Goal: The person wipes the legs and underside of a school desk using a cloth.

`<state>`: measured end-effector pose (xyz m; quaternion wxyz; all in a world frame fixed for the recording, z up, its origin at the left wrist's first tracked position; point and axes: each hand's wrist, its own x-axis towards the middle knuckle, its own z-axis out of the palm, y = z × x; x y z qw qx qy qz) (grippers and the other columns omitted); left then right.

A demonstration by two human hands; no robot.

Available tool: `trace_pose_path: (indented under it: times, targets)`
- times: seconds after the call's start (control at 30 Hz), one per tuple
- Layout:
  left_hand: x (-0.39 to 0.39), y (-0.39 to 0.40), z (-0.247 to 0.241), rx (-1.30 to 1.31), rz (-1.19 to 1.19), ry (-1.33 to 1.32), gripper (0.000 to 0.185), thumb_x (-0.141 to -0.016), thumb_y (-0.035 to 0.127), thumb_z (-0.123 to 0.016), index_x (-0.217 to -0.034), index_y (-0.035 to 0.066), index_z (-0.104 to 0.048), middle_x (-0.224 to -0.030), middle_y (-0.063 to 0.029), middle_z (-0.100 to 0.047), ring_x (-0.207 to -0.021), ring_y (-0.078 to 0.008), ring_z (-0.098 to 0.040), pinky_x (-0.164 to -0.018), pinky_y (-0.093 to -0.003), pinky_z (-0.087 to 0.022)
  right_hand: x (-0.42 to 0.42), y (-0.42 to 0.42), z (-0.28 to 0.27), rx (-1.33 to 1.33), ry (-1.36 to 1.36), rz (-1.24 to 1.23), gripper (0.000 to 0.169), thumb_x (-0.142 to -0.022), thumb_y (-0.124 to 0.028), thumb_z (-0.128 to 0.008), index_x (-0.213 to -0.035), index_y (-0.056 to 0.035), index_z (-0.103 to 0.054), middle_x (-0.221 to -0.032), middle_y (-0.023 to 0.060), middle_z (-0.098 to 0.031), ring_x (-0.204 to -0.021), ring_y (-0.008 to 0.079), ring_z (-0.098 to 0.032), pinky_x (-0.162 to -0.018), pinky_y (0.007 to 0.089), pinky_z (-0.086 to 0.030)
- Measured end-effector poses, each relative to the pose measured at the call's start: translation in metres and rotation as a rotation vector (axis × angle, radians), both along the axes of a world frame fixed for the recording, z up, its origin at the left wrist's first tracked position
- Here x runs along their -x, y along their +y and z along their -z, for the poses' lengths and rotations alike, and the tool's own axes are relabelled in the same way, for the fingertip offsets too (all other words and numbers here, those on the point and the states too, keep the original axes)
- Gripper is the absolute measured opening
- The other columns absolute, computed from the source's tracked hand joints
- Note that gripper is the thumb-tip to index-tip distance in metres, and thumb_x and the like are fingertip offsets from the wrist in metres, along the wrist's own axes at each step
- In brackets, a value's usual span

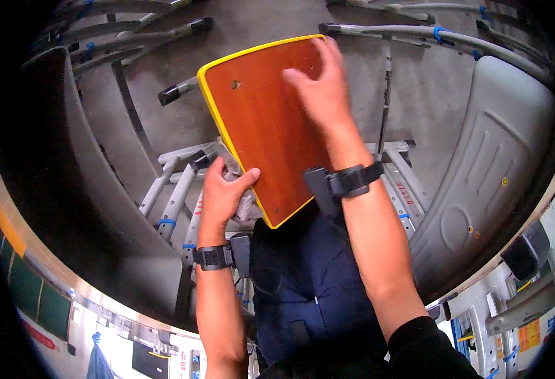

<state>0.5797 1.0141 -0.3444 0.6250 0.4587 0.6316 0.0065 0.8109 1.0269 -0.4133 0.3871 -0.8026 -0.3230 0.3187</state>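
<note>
A reddish-brown wood-grain board [268,128] with yellow edging tilts in front of me, its lower end over my dark trousers. Its surface has a chipped spot near the upper left corner. My left hand [227,189] grips the lower left edge, thumb on the face, its other fingers partly hidden behind. A pale crumpled cloth [246,206] sits by that hand, under the board edge; whether the fingers hold it is unclear. My right hand [322,78], slightly blurred, is at the upper right corner with thumb and fingers apart. The board's right edge is partly hidden by it.
Grey chair seats or backs stand at right [476,156] and left [116,213]. Grey metal tube frames [401,31] with black end caps and blue ties surround the concrete floor [268,19]. A black wristband [358,180] with a dark device is on each wrist.
</note>
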Motion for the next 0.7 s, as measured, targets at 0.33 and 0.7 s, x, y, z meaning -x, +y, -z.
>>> trace_pose_path:
  times: [0.33,0.7]
  targets:
    - [0.037,0.016,-0.026,-0.013,-0.058,0.13,0.031,-0.081,0.017,-0.075,-0.103,-0.001,-0.063,-0.093,-0.0076,-0.068,-0.076,-0.016,-0.062,-0.071,-0.0314,-0.05,0.021,-0.074,0.044,0.328,0.78,0.192,0.071,-0.087,-0.063,-0.057,-0.108,0.0046,-0.066,-0.102,0.0133,-0.067,-0.099,0.021,-0.058,-0.09,0.0362,-0.043]
    - [0.049,-0.016,-0.073,-0.164,0.015,0.229,0.031,-0.078,0.019,-0.075,-0.095,-0.004,-0.065,-0.087,-0.016,-0.07,-0.078,-0.0223,-0.065,-0.075,-0.0357,-0.05,0.043,-0.099,-0.03,0.14,0.389,0.583,0.062,-0.091,-0.057,-0.056,-0.061,-0.0057,-0.039,-0.063,-0.0015,-0.037,-0.066,0.0124,-0.033,-0.058,0.0327,-0.029]
